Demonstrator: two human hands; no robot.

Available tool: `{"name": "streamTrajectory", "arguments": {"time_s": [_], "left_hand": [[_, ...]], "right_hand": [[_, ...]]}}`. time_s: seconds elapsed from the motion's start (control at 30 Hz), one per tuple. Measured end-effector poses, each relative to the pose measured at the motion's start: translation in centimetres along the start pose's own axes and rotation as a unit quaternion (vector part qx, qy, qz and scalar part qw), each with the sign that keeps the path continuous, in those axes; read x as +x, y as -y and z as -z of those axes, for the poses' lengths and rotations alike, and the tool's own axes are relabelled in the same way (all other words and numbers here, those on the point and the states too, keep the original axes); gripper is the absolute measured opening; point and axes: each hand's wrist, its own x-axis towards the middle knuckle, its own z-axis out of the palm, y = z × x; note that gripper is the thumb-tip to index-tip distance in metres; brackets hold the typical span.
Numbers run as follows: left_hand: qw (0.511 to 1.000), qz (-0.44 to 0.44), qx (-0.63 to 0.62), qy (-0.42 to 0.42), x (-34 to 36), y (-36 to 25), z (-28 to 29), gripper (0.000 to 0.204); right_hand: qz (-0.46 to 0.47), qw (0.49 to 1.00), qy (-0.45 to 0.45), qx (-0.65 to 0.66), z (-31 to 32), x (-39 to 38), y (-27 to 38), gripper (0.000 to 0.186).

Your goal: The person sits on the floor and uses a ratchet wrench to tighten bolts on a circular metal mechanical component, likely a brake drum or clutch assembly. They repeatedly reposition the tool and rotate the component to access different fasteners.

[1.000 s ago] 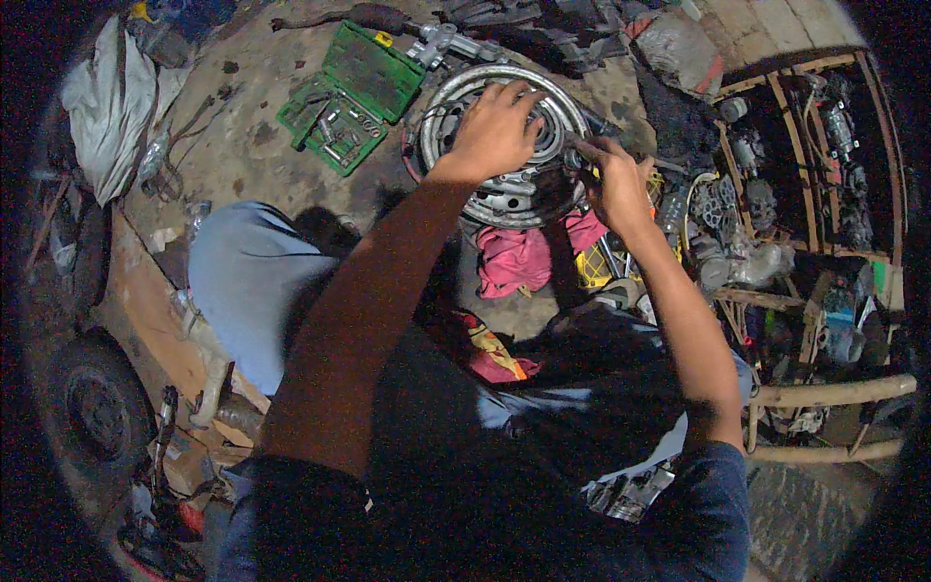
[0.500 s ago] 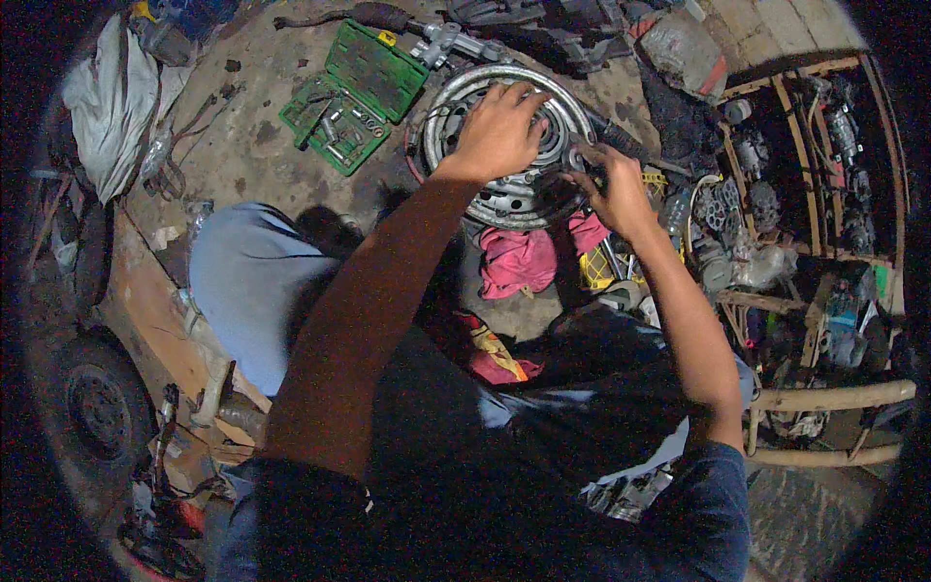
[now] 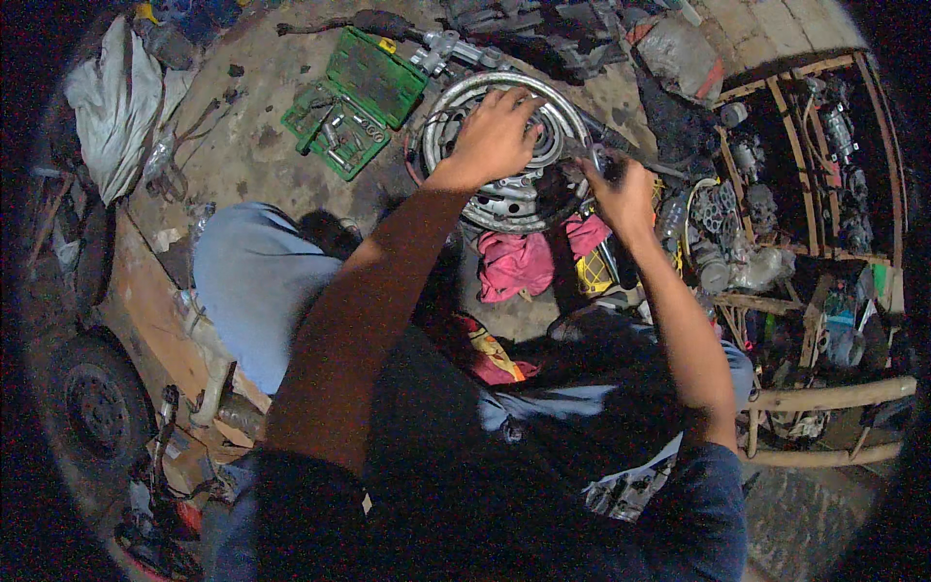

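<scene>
A silver steel wheel rim [image 3: 514, 211] with round holes lies on the floor in front of me. My left hand [image 3: 499, 136] rests on its upper face, palm down, fingers stretched and slightly apart. At the rim's right edge my right hand [image 3: 623, 199] is closed, with thumb and forefinger near a small metallic piece; what it grips is too dark to name. A crumpled pink cloth [image 3: 514, 265] lies just below the rim. Left of the rim, an opened green socket set case [image 3: 373, 78] shows several metal sockets in its tray.
A yellow plastic basket [image 3: 593, 272] stands near the pink cloth. On the right, a wooden rack [image 3: 790, 126] holds metal engine parts. A tyre [image 3: 97, 407] is at the far left, beside cardboard [image 3: 160, 325]. A long metal part [image 3: 446, 48] lies beyond the case.
My right hand has shifted slightly, its fingers drawn in more at the rim's edge. The left hand stays on the rim. The whole view has moved a little.
</scene>
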Motion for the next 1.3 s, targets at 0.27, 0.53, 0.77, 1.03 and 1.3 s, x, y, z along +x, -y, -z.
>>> {"name": "streamTrajectory", "arguments": {"time_s": [0.27, 0.53, 0.77, 1.03, 1.3], "left_hand": [[0.999, -0.024, -0.005, 0.027, -0.5, -0.3, 1.2, 0.034], [0.997, -0.038, 0.065, 0.026, -4.7, -3.9, 3.5, 0.035], [0.993, 0.029, 0.066, 0.093, -9.4, -8.0, 7.7, 0.039], [0.958, -0.105, 0.048, 0.263, -6.4, -7.8, 12.1, 0.045], [0.948, -0.056, -0.170, 0.263, -1.6, -9.8, 10.2, 0.036]], "right_hand": [[0.047, 0.991, -0.003, 0.124, 5.8, -4.2, 2.4, 0.032], [-0.193, 0.949, 0.065, 0.240, 6.8, -4.9, 1.4, 0.057], [-0.364, 0.827, 0.076, 0.422, 4.1, -7.6, -3.5, 0.054], [-0.281, 0.755, 0.145, 0.575, 4.5, -7.3, 1.9, 0.026], [-0.215, 0.789, 0.217, 0.533, 9.0, -5.7, 5.2, 0.023]]}}
